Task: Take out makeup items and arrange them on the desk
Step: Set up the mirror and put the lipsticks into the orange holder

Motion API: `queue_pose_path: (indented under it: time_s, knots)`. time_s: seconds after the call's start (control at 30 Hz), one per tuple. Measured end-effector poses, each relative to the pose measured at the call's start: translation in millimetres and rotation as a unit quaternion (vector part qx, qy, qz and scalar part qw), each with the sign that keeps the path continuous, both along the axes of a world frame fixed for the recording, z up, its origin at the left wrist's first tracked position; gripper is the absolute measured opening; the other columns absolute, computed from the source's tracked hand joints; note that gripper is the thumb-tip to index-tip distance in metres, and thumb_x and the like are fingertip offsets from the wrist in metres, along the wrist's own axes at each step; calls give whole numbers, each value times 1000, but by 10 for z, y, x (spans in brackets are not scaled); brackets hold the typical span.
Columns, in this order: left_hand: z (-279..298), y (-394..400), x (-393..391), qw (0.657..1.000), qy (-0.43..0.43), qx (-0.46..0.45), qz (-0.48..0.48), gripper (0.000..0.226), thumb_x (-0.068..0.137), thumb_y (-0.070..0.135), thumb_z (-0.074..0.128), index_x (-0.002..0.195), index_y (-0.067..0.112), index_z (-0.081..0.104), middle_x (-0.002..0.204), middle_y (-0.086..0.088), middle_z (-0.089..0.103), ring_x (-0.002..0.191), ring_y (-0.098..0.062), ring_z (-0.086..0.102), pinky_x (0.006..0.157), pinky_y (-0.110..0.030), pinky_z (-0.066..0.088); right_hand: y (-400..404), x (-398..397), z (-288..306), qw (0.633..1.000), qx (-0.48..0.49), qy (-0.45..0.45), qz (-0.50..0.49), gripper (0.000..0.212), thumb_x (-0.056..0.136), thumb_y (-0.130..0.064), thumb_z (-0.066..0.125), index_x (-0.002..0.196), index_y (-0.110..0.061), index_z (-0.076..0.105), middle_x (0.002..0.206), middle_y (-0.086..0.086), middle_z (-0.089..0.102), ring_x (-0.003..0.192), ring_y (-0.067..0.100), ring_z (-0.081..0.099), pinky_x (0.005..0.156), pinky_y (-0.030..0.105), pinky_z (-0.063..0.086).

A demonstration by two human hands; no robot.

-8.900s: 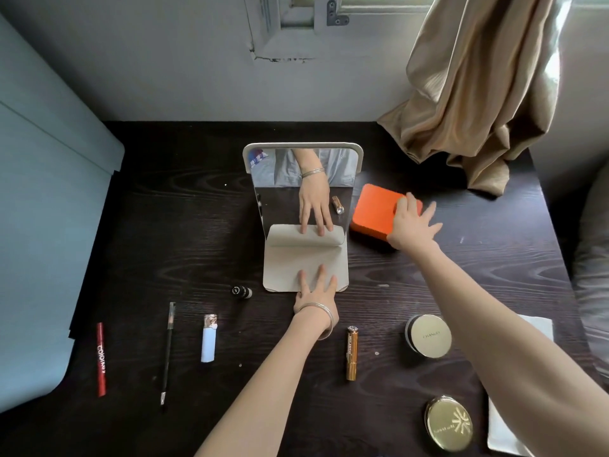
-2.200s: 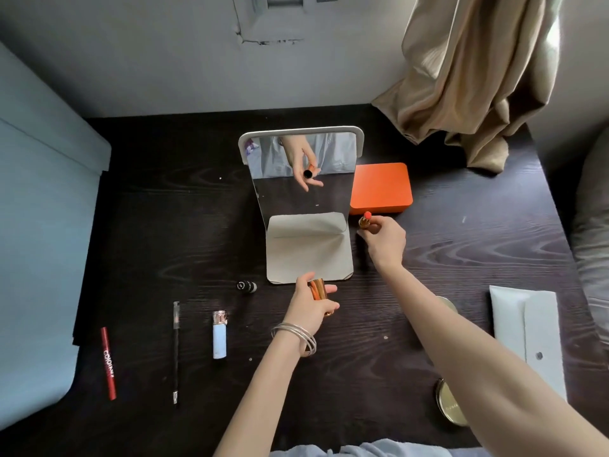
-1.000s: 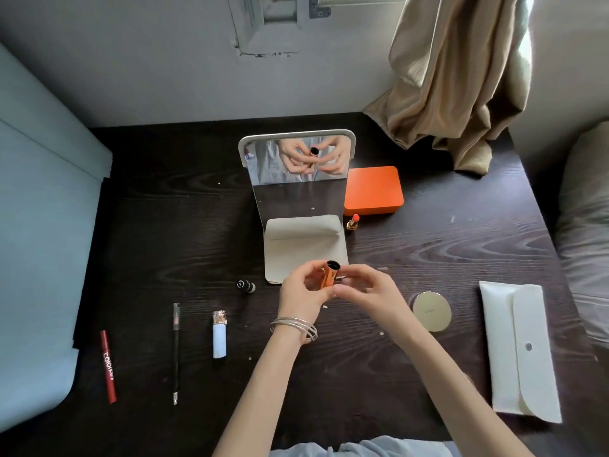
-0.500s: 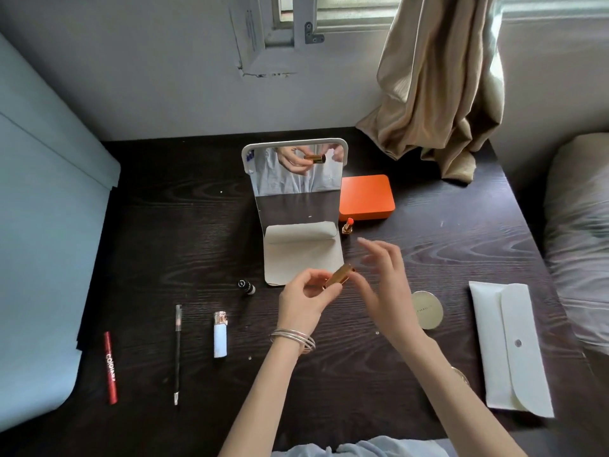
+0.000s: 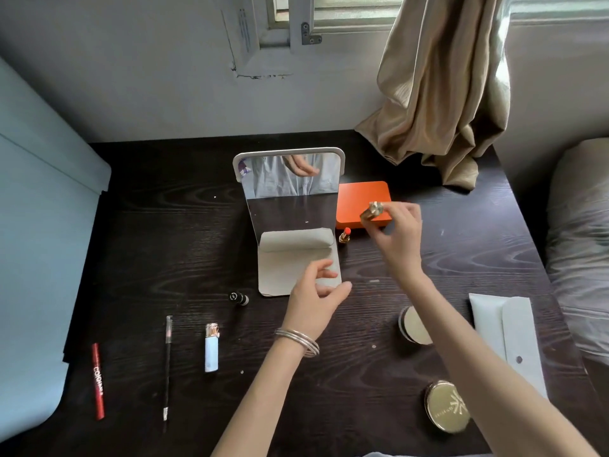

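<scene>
A person's right hand (image 5: 400, 232) pinches a blurred gold lipstick cap (image 5: 371, 211) above the orange case (image 5: 362, 201); the left hand (image 5: 316, 296) hovers empty, fingers spread. Uncapped lipstick (image 5: 345, 234) stands beside the mirror (image 5: 290, 192); the forearm partly hides one compact (image 5: 412, 324).

gold cap (image 5: 371, 211): motion-blurred in right hand (image 5: 398, 232), shape unclear
round cream jar (image 5: 413, 324): right part hidden behind right forearm
white pouch (image 5: 507, 338): lower left covered by same forearm
orange case (image 5: 357, 196): front right corner hidden by hand + cap
gold compact (image 5: 445, 407): lettering too small to read
table (image 5: 164, 225): near edge cut off by frame bottom
</scene>
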State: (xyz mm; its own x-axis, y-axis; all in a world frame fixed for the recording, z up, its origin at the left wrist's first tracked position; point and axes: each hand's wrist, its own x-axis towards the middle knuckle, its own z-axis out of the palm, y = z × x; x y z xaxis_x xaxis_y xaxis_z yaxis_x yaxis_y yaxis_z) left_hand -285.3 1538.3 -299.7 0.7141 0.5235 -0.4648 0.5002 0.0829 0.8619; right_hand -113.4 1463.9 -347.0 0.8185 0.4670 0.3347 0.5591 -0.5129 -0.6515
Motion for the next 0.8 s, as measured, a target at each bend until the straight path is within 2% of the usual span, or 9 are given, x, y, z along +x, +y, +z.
queue_pose_path:
  time_s: [0.1,0.2,0.3,0.4,0.5,0.7,0.8]
  knots:
    - [-108,35,-27,999,35,-12,-16,37,87,18,63,121,22,51,103,12,59,66,6,58,62,-8,44,266,305,-141,994,-50,102,-1,22,75,-17,74,95,-9,70,96,4,68,100,30,49,85,51,43]
    - [-192,63,-9,998,49,-25,-3,32,87,14,61,115,25,52,104,9,60,71,-2,59,61,-10,43,434,474,-341,980,-107,169,6,25,78,-21,73,101,-11,69,105,5,65,112,26,44,95,44,37]
    - [-264,110,29,998,61,-30,0,31,86,10,61,112,25,53,101,10,60,70,-3,58,64,-12,44,501,540,-494,974,-138,176,29,27,79,-16,69,104,-7,68,109,10,66,113,28,43,95,34,34]
    - [-327,171,39,997,71,-33,2,30,85,6,60,109,23,54,97,12,60,72,-3,58,59,-8,47,507,531,-536,973,-136,184,43,26,80,-10,68,105,-4,67,105,13,67,110,31,44,91,29,33]
    - [-363,202,39,996,79,-36,2,31,85,4,59,110,22,56,95,16,59,77,-3,59,55,-5,47,511,528,-563,973,-136,175,56,24,78,-11,70,101,-4,68,100,13,67,106,31,44,88,33,37]
    - [-414,209,28,995,94,-32,9,28,89,5,54,112,22,55,100,11,59,79,-1,62,63,-10,49,552,512,-636,970,-139,192,49,24,77,-17,72,100,-10,69,101,6,68,107,27,43,92,46,39]
    - [-424,203,20,995,96,-31,10,29,90,5,53,114,20,54,102,8,59,80,-3,63,57,-7,49,564,519,-648,969,-137,200,42,24,77,-17,72,100,-11,69,102,5,68,109,27,43,94,49,38]
